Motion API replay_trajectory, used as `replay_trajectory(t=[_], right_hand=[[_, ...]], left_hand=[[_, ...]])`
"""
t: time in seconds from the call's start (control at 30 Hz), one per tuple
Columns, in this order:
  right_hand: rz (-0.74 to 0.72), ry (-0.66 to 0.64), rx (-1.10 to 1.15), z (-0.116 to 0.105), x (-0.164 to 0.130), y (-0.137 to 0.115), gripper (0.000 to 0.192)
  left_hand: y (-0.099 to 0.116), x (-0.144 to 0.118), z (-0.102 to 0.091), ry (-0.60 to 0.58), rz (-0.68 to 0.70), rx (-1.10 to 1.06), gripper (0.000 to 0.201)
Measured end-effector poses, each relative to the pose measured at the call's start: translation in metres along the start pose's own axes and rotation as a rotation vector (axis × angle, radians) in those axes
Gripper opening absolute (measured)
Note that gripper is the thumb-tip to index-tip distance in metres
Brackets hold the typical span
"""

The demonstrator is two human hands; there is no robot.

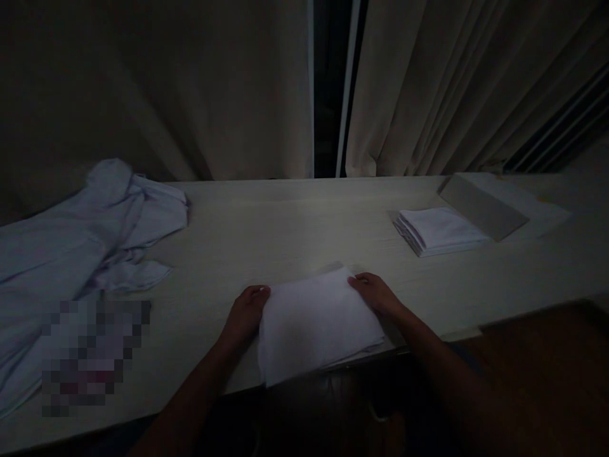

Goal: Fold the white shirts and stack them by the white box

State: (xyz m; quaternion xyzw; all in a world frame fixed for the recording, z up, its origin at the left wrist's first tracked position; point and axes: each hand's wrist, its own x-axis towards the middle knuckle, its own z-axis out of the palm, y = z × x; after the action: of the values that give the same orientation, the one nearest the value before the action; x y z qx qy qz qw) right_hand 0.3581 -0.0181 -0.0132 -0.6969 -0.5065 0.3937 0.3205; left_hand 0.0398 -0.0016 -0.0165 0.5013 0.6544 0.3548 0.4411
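Note:
A folded white cloth (318, 324) lies in layers at the front edge of the pale tabletop, its near side reaching the edge. My left hand (248, 311) grips its far left corner, thumb on top and fingers curled at the side. At the far right corner, my right hand (373, 292) pinches the cloth between thumb and fingers. The undersides of both grips are hidden. Further right, a neat stack of folded white cloths (442, 228) rests on the table, apart from my hands.
A loose heap of white cloth (71, 241) covers the table's left end, beside a blurred-out patch. A box-like pale object (495, 203) stands behind the stack at right. Beige curtains (238, 95) hang along the table's (266, 235) back edge. The room is dim.

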Motion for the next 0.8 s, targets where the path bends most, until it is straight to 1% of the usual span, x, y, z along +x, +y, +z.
replay_trajectory(t=[0.07, 0.17, 0.23, 0.3, 0.33, 0.37, 0.4, 0.43, 0.47, 0.5, 0.57, 0.63, 0.67, 0.73, 0.77, 0.8], right_hand=[[-0.013, 0.049, -0.045, -0.004, 0.0, 0.005, 0.044], [-0.047, 0.142, -0.221, -0.014, -0.003, 0.007, 0.048], [-0.146, 0.23, -0.35, -0.018, -0.004, 0.005, 0.051], [-0.336, 0.29, -0.452, -0.018, -0.003, -0.002, 0.053], [-0.443, 0.285, -0.496, -0.015, -0.001, -0.007, 0.055], [-0.538, 0.247, -0.543, -0.011, 0.001, -0.015, 0.057], [-0.608, 0.178, -0.59, -0.006, 0.004, -0.023, 0.06], [-0.644, 0.084, -0.636, 0.0, 0.009, -0.033, 0.064], [-0.647, -0.021, -0.673, 0.006, 0.014, -0.043, 0.067], [-0.625, -0.127, -0.703, 0.011, 0.02, -0.052, 0.07], [-0.531, -0.306, -0.742, 0.018, 0.032, -0.068, 0.072], [-0.42, -0.411, -0.773, 0.019, 0.042, -0.076, 0.068], [-0.369, -0.432, -0.786, 0.019, 0.046, -0.076, 0.062], [-0.271, -0.422, -0.759, 0.014, 0.047, -0.069, 0.05], [-0.212, -0.374, -0.692, 0.011, 0.045, -0.062, 0.043], [-0.145, -0.294, -0.596, 0.007, 0.041, -0.054, 0.036]], left_hand=[[-0.004, 0.003, -0.005, -0.105, -0.038, -0.056, 0.063], [-0.008, 0.007, -0.016, -0.34, -0.044, -0.113, 0.087], [-0.01, 0.008, -0.02, -0.447, -0.003, -0.144, 0.1], [-0.011, 0.008, -0.018, -0.467, 0.045, -0.158, 0.1], [-0.011, 0.008, -0.015, -0.447, 0.071, -0.156, 0.096], [-0.009, 0.008, -0.012, -0.42, 0.1, -0.147, 0.091], [-0.007, 0.008, -0.009, -0.392, 0.134, -0.134, 0.087], [-0.005, 0.009, -0.006, -0.363, 0.166, -0.12, 0.084], [-0.003, 0.011, -0.003, -0.333, 0.192, -0.104, 0.081], [-0.001, 0.013, -0.002, -0.301, 0.211, -0.089, 0.078], [0.0, 0.019, -0.001, -0.235, 0.234, -0.077, 0.074], [0.0, 0.026, -0.003, -0.166, 0.246, -0.094, 0.071], [-0.001, 0.029, -0.006, -0.124, 0.251, -0.101, 0.069], [-0.001, 0.034, -0.011, -0.014, 0.255, -0.093, 0.063], [0.0, 0.035, -0.014, 0.046, 0.258, -0.073, 0.059], [0.001, 0.034, -0.017, 0.097, 0.267, -0.046, 0.054]])
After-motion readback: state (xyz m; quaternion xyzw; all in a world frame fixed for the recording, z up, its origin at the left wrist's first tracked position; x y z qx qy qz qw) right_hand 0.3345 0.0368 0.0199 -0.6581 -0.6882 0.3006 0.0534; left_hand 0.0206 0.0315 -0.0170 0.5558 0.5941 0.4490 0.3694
